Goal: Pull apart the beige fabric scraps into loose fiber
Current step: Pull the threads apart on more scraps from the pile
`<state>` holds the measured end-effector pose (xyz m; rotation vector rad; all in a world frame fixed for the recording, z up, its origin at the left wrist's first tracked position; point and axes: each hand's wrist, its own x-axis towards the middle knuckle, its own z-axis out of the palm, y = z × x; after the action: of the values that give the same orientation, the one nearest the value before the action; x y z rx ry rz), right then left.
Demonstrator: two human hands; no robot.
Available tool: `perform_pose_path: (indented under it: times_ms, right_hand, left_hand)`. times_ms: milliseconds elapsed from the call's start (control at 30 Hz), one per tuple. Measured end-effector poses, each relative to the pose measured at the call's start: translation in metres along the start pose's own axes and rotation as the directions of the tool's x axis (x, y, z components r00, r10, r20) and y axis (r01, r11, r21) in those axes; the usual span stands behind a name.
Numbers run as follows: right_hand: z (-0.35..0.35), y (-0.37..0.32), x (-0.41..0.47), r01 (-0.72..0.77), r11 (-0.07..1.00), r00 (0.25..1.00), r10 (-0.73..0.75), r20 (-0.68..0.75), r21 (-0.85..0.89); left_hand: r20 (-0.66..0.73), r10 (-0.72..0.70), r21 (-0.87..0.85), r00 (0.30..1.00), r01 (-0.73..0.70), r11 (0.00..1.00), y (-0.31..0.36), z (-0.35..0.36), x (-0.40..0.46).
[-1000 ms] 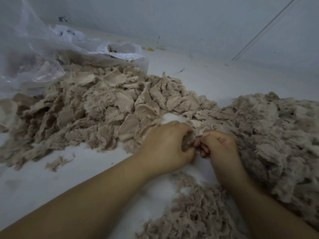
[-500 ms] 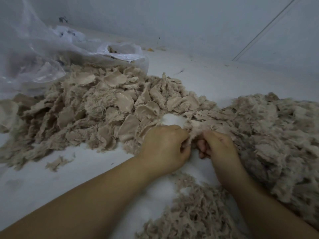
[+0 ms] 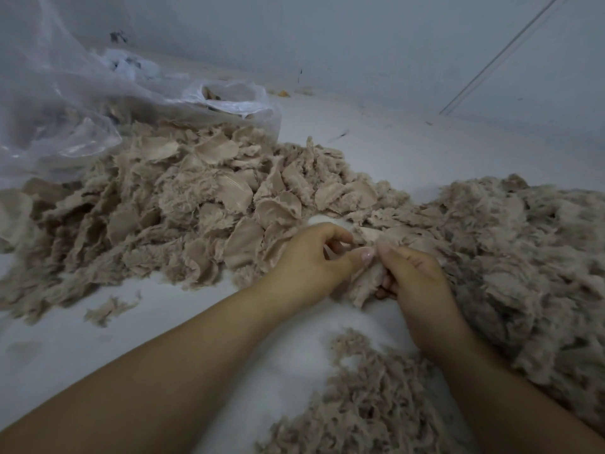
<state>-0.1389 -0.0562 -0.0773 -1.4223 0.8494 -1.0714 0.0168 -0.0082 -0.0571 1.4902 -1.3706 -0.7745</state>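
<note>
A wide heap of beige fabric scraps (image 3: 183, 204) covers the white surface at the left and centre. Fluffier pulled-apart fibre (image 3: 523, 257) is piled at the right, and more loose fibre (image 3: 366, 404) lies near the bottom. Between the heaps, my left hand (image 3: 311, 260) and my right hand (image 3: 412, 273) meet on one beige scrap (image 3: 368, 283). My left thumb and fingers pinch its upper edge. The curled fingers of my right hand grip its right side, and its lower part hangs down between the two hands.
A clear plastic bag (image 3: 65, 103) with more scraps inside lies at the back left, its mouth (image 3: 229, 96) facing the heap. One small stray scrap (image 3: 108, 309) lies alone at the left front. A pale wall rises behind.
Both hands have shifted slightly right and turned. The left thumb now shows on top of the scrap, which hangs lower between the hands than before.
</note>
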Motion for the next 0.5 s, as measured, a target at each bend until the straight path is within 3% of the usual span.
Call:
perform_pose_path:
  times_ms: [100,200,300,367,433,500]
  right_hand:
    - [0.0,0.001,0.0,0.027,0.998,1.0,-0.026,0.012,-0.052]
    - [0.003,0.001,0.002,0.002,0.998,0.997,-0.006,-0.075,-0.06]
    - [0.0,-0.002,0.007,-0.066,0.993,0.98,0.084,-0.178,0.101]
    - [-0.003,-0.003,0.004,-0.036,0.999,0.995,0.04,-0.096,0.039]
    - [-0.002,-0.005,-0.002,0.083,0.981,0.989,-0.06,0.133,-0.173]
    - [-0.001,-0.004,-0.005,0.165,0.956,0.955,-0.093,0.282,-0.241]
  left_hand:
    - [0.078,-0.018,-0.166,0.997,0.03,0.986,0.0,0.005,-0.001]
    - [-0.068,-0.016,-0.17,0.998,0.004,0.985,0.0,0.005,0.001]
    - [-0.174,-0.083,-0.281,0.981,0.031,0.959,-0.003,-0.003,0.005]
    - [-0.188,-0.112,-0.361,0.976,0.037,0.932,-0.005,-0.008,0.005]
    - [-0.191,-0.106,-0.385,0.976,0.025,0.922,-0.006,-0.009,0.004]
    - [-0.188,-0.091,-0.388,0.978,0.011,0.922,-0.006,-0.006,0.004]
